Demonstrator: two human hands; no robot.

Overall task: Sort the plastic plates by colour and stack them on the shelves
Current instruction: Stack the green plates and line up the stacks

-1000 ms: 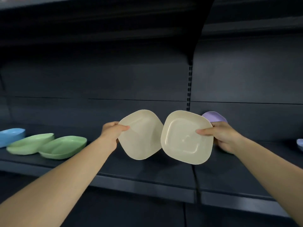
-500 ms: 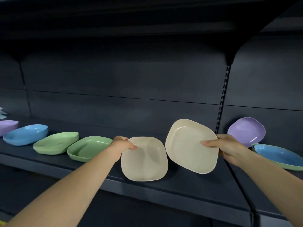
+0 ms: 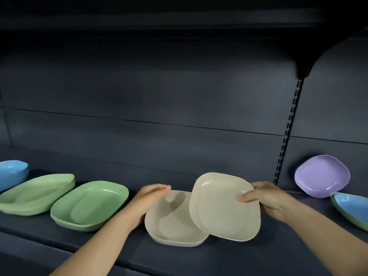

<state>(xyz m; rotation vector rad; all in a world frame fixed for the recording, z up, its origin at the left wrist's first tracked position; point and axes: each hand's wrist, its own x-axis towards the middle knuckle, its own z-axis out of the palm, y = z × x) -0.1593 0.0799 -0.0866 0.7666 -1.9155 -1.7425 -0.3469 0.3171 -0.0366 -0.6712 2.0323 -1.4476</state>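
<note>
A cream plate [image 3: 173, 220] lies low on the dark shelf [image 3: 209, 257], and my left hand [image 3: 148, 202] grips its upper left rim, thumb over the edge. My right hand [image 3: 268, 198] pinches the right rim of a second cream plate [image 3: 221, 208], thumb on its face. This plate is tilted towards me and overlaps the right side of the first one. Whether the two plates touch is unclear.
Left of my hands two green plates [image 3: 89, 204] [image 3: 37, 194] sit on the shelf, then a blue plate [image 3: 12, 174] at the far left. At the right a purple plate [image 3: 322, 176] leans on the back wall, and a blue plate [image 3: 352, 205] lies in a green one.
Both cream plates have come down and together: the left one has dropped to the shelf and lies flatter, and the right one has moved left over it. The view has panned left.
</note>
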